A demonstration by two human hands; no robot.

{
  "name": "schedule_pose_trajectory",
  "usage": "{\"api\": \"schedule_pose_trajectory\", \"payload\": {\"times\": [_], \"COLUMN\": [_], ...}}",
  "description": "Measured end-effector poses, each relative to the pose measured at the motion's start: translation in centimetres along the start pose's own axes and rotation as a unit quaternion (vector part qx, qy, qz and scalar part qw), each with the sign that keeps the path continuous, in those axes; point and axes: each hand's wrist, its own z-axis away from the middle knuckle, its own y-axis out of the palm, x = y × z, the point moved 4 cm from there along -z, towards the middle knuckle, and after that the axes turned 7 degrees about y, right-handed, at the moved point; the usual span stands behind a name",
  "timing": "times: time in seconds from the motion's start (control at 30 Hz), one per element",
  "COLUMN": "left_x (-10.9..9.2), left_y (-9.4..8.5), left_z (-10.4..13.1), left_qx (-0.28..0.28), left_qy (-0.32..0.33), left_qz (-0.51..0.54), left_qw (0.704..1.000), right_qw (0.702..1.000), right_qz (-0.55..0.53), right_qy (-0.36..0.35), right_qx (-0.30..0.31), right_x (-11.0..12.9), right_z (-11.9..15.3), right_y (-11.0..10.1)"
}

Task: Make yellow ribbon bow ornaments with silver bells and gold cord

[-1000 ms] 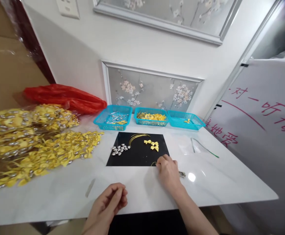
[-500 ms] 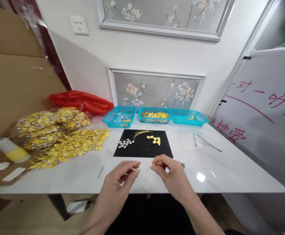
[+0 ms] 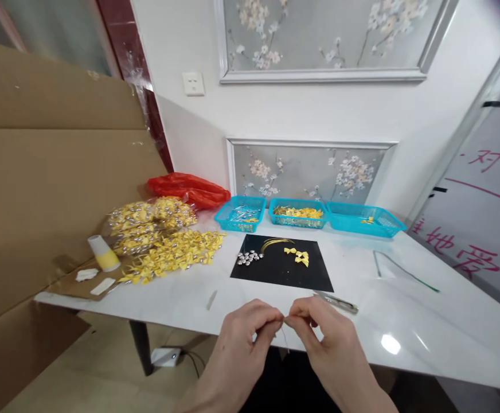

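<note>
My left hand [image 3: 250, 332] and my right hand [image 3: 321, 327] meet at the fingertips near the table's front edge, both closed in a pinch. From between the fingertips hangs a thin wire-like strand [image 3: 285, 339]; the pinched part is hidden. Just beyond lies a black mat [image 3: 271, 274]. It carries a cluster of silver beads [image 3: 250, 258], a bundle of curved gold wires [image 3: 276, 242] and several small yellow bows [image 3: 301, 258]. By the mat's right front corner is a slim metal tool [image 3: 338, 302], perhaps a cutter knife.
Blue baskets [image 3: 240, 215] line the wall, with pale sticks, yellow pieces and bows inside. Left are heaped yellow bow pieces [image 3: 176, 255], a red bag [image 3: 190, 190], a white-and-yellow cone [image 3: 104, 254] and a large cardboard box [image 3: 61, 189]. A green wire [image 3: 409, 272] lies right.
My hands have come together from a small gap, and their fingertips now touch. The view has swung left, so the table things appear farther right.
</note>
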Motion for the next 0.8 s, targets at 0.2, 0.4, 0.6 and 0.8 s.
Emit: {"api": "schedule_pose_trajectory", "payload": {"times": [0.2,0.4,0.6,0.8], "left_x": [0.6,2.0,2.6,4.2], "left_y": [-0.4,-0.8,-2.1,-5.1], "left_z": [0.9,1.3,1.1,1.1], "left_qx": [-0.045,-0.070,-0.114,-0.147], "left_qy": [0.042,0.050,0.013,-0.065], "left_qz": [-0.022,-0.041,-0.057,-0.063], "left_qw": [0.998,0.995,0.992,0.985], "right_qw": [0.998,0.987,0.982,0.987], "right_qz": [0.046,0.145,0.180,0.161], "right_qy": [-0.030,-0.064,-0.060,0.001], "right_qx": [0.004,0.006,0.005,0.002], "right_x": [0.8,1.4,1.2,-0.3], "right_z": [0.1,0.1,-0.1,-0.6], "right_y": [1.4,2.8,3.7,2.4]}}
